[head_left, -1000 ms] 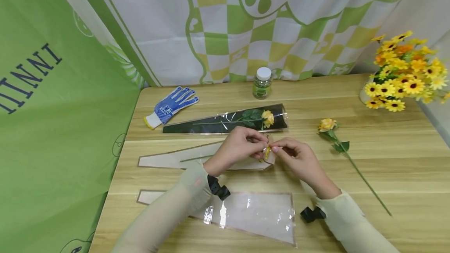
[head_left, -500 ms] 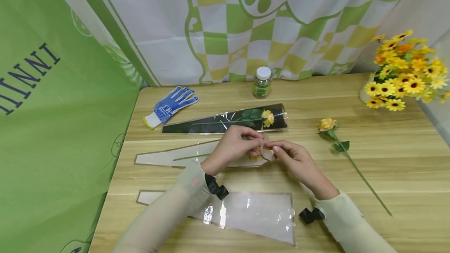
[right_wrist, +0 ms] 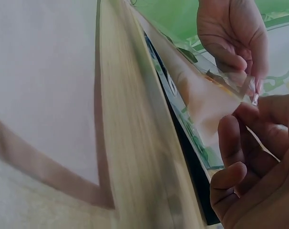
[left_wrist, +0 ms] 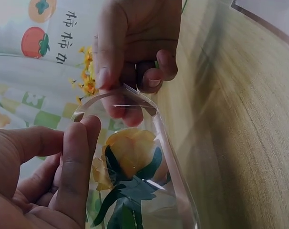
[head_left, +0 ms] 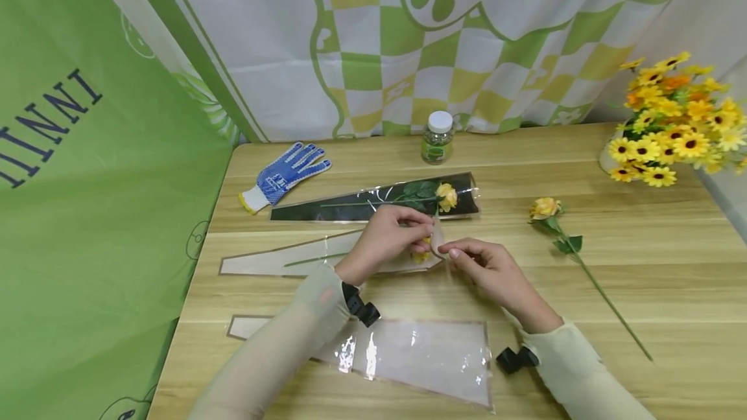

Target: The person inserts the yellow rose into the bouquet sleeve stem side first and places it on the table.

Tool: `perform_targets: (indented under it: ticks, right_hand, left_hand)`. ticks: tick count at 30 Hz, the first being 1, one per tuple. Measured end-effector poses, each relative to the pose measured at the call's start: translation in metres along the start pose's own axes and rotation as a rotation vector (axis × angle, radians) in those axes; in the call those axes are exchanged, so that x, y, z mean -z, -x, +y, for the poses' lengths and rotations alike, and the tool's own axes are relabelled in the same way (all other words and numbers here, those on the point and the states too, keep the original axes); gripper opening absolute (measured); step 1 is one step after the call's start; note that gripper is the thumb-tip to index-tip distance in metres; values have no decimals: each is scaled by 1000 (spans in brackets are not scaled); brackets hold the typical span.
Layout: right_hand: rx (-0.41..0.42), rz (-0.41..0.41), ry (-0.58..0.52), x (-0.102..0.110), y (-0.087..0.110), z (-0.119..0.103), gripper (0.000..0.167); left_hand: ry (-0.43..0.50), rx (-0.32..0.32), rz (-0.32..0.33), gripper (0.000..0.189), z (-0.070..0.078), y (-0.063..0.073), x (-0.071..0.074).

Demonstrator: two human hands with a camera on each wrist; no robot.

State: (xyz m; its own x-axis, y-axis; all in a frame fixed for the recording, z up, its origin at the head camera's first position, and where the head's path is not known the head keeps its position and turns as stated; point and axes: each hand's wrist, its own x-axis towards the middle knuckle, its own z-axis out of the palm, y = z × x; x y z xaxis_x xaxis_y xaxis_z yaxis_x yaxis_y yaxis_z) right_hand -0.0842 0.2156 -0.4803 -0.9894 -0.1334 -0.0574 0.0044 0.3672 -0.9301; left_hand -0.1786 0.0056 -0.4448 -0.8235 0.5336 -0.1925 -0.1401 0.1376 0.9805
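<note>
A white-backed clear flower sleeve (head_left: 251, 263) with a brown border lies in the middle of the table, its wide mouth lifted and bowed. Inside it is a yellow artificial rose (left_wrist: 130, 152), its green stem (head_left: 315, 259) running left. My left hand (head_left: 385, 242) pinches the mouth's edge between thumb and forefinger, partly covering the rose in the head view. My right hand (head_left: 493, 274) has thumb and fingertips on the opposite part of that rim, which the left wrist view shows pinched between them. In the right wrist view, the sleeve's pale back (right_wrist: 201, 102) slopes up to both hands.
Behind lies a black sleeve (head_left: 350, 208) with another rose. A flat sleeve (head_left: 426, 355) lies under my left forearm. At right is a loose rose (head_left: 545, 208). Toward the back are a blue-white glove (head_left: 286, 177), a lidded jar (head_left: 438, 141) and a pot of yellow flowers (head_left: 671, 122).
The sleeve has slid slightly left, its mouth now standing more upright and bowed. My left hand has shifted slightly; my right fingers have moved a little left and down along the rim.
</note>
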Motion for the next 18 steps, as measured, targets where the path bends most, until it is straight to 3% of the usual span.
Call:
perform_targets:
  ticks: [8,12,18]
  right_hand:
    - [-68,107,88,-3,-5,0,29]
    - [-119,146,141,-2,-7,-2,32]
    - [-129,144,250,0,-26,-10,44]
  left_hand:
    - [67,17,10,21,-12,-5,6]
    - [87,30,30,27,-15,3,26]
    - [10,28,80,28,-24,22,59]
